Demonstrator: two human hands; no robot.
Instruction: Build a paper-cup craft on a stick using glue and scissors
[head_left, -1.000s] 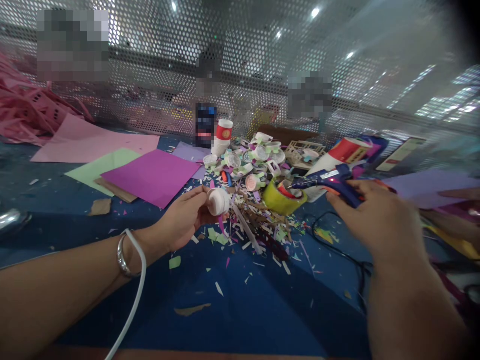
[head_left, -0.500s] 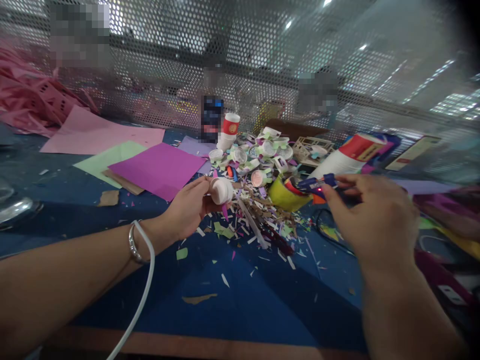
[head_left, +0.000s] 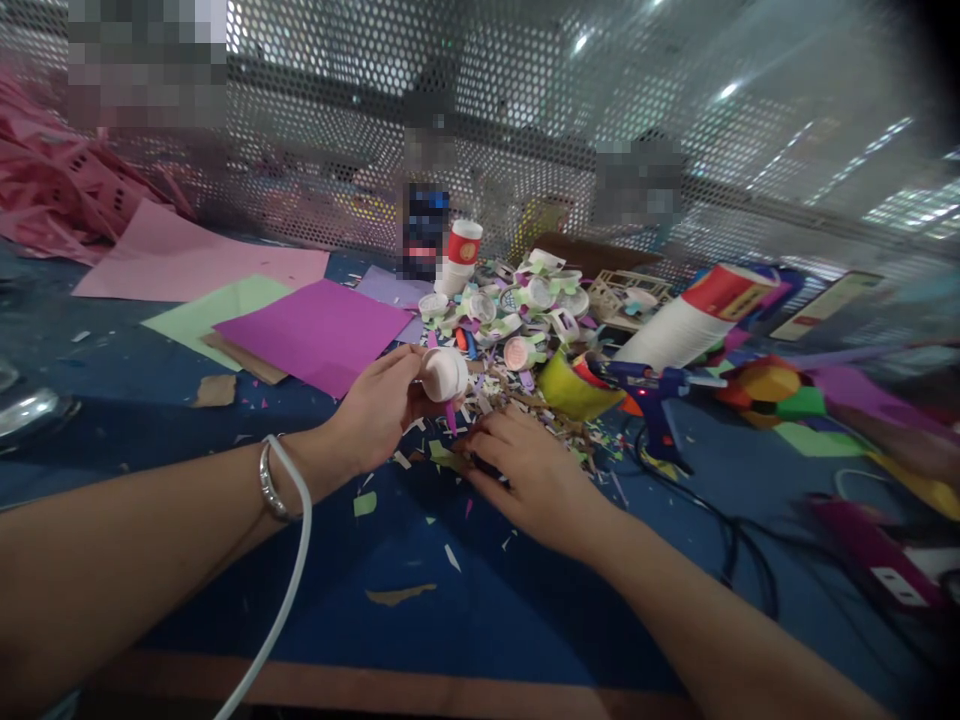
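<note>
My left hand (head_left: 382,405) is closed around a small white paper cup piece (head_left: 445,374), its round flat end turned toward me. A purple paper strip (head_left: 451,416) hangs from the underside of this piece. Just to its right, my right hand (head_left: 525,470) hovers low over the loose paper scraps (head_left: 446,457), fingers bent and apart from the thumb; nothing shows between them. A blue glue gun (head_left: 651,390) rests with one end on a yellow cup (head_left: 576,386), apart from both hands.
Behind the scraps lies a heap of cut cup pieces (head_left: 536,293) with paper strips. Stacked paper cups (head_left: 679,325) lean at the right. A purple sheet (head_left: 315,335) and a pink sheet (head_left: 195,255) lie left. Black cable (head_left: 705,505) and a purple power strip (head_left: 870,550) are right.
My right hand has let go of the glue gun and moved left and down to the scraps beside my left hand. My left hand still holds the white cup piece.
</note>
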